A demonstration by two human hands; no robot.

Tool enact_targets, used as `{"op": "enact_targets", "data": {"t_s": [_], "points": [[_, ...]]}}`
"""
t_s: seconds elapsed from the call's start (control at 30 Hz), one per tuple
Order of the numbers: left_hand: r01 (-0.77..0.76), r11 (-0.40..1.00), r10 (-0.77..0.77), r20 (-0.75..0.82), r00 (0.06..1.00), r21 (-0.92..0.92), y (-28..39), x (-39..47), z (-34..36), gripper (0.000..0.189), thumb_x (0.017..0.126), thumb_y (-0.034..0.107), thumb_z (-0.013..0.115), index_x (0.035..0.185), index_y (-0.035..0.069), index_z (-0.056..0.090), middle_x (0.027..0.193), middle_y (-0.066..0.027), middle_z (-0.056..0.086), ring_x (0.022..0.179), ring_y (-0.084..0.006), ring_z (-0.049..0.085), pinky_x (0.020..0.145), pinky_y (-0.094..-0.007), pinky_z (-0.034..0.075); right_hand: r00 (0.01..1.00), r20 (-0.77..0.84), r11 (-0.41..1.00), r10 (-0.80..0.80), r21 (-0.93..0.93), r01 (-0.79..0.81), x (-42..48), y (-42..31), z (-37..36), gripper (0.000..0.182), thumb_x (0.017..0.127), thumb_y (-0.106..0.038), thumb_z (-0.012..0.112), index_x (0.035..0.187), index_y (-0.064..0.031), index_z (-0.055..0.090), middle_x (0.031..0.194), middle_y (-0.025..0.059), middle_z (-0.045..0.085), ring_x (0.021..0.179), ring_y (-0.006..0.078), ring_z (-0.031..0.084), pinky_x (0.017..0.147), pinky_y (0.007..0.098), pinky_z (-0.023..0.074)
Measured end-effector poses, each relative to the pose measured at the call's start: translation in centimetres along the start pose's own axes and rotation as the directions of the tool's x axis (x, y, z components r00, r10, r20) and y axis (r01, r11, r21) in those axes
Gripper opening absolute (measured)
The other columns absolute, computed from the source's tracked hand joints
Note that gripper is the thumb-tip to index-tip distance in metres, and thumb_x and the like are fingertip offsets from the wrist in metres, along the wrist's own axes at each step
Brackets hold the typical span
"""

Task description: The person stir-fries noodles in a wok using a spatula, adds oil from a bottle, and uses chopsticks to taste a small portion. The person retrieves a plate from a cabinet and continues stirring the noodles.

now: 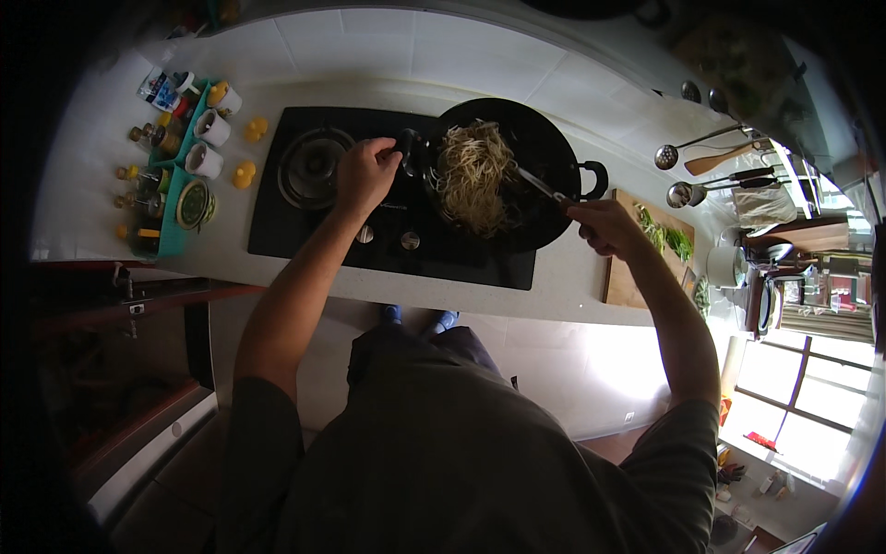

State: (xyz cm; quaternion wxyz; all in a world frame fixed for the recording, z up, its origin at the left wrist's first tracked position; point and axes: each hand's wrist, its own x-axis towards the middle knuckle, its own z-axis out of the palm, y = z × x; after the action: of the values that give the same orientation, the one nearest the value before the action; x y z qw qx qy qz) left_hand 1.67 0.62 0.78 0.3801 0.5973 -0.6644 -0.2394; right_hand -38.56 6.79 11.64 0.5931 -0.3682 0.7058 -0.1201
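A black wok (547, 142) sits over the right side of the black cooktop (450, 266). Pale, thin strands of food (474, 176), perhaps noodles or sprouts, are heaped in its left half. My right hand (602, 225), at the wok's right rim, grips a metal cooking utensil (540, 183); its far end is among the strands, so its shape is hidden. My left hand (369, 173) is beside the wok's dark left handle (410, 149), fingers bent with the tips close to it. Whether they hold the handle cannot be made out.
Left of the cooktop are teal racks (173, 215) with bottles, white jars (211, 128) and yellow lids (243, 174). An empty-looking burner (315, 166) lies under my left wrist's side. Right stands a wooden cutting board (623, 284) with chopped greens (678, 244); ladles (666, 156) hang beyond.
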Motion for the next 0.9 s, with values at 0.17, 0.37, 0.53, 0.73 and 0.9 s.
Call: {"op": "enact_targets", "data": {"t_s": [0.17, 0.37, 0.53, 0.73, 0.9], "points": [[0.031, 0.998, -0.03, 0.024, 0.999, -0.052, 0.2, 0.8, 0.4, 0.029, 0.087, 0.016, 0.074, 0.113, 0.003, 0.07, 0.096, -0.0099, 0.074, 0.087, -0.0182, 0.071, 0.078, -0.0305, 0.056, 0.697, 0.023, 0.457, -0.717, -0.74, 0.494, -3.8, -0.6, 1.0, 0.025, 0.094, -0.022, 0.063, 0.114, -0.0089, 0.071, 0.07, 0.0118, 0.067, 0.057, 0.0252, 0.065, 0.052, 0.0372, 0.0504], [0.02, 0.994, -0.021, -0.01, 1.0, -0.106, -0.8, 0.6, 0.5, 0.028, 0.087, 0.016, 0.074, 0.112, 0.004, 0.07, 0.093, -0.0083, 0.073, 0.084, -0.0183, 0.07, 0.076, -0.0312, 0.056, 0.856, 0.06, 0.427, -0.514, -0.848, 0.315, -12.0, -3.8, 2.8, 0.024, 0.092, -0.022, 0.069, 0.112, -0.0087, 0.072, 0.073, 0.0128, 0.068, 0.064, 0.021, 0.067, 0.064, 0.0352, 0.053], [-0.004, 0.99, 0.0, -0.022, 1.0, -0.144, 0.1, 0.5, 0.5, 0.024, 0.085, 0.015, 0.074, 0.106, 0.004, 0.071, 0.087, -0.0094, 0.073, 0.079, -0.0224, 0.071, 0.073, -0.0336, 0.056, 0.975, -0.174, 0.772, 0.138, -0.597, -0.216, -10.8, -4.9, -1.0, 0.028, 0.094, -0.031, 0.068, 0.098, -0.0039, 0.07, 0.061, 0.0036, 0.056, 0.042, 0.0111, 0.048, 0.039, 0.0267, 0.0368], [0.016, 0.987, -0.016, -0.001, 1.0, -0.163, -0.2, 0.6, 0.5, 0.025, 0.084, 0.014, 0.074, 0.106, 0.003, 0.072, 0.092, -0.0109, 0.074, 0.083, -0.0225, 0.072, 0.075, -0.0331, 0.057, 0.873, 0.439, 0.878, 0.213, 0.306, -0.368, -1.2, 3.5, 0.6, 0.028, 0.099, -0.035, 0.061, 0.11, -0.0086, 0.065, 0.059, -0.0046, 0.045, 0.04, 0.0028, 0.029, 0.033, 0.0199, 0.0201], [0.021, 0.987, -0.02, 0.006, 1.0, -0.157, -1.0, -0.2, -0.1, 0.026, 0.086, 0.015, 0.073, 0.109, 0.002, 0.071, 0.091, -0.0108, 0.074, 0.082, -0.0204, 0.072, 0.075, -0.0315, 0.056, 0.996, 0.091, 0.917, 0.019, 0.395, -0.053, -0.4, 5.1, 2.0, 0.027, 0.097, -0.033, 0.066, 0.106, -0.007, 0.065, 0.062, -0.0031, 0.047, 0.042, 0.0045, 0.032, 0.034, 0.0202, 0.0211]]}}
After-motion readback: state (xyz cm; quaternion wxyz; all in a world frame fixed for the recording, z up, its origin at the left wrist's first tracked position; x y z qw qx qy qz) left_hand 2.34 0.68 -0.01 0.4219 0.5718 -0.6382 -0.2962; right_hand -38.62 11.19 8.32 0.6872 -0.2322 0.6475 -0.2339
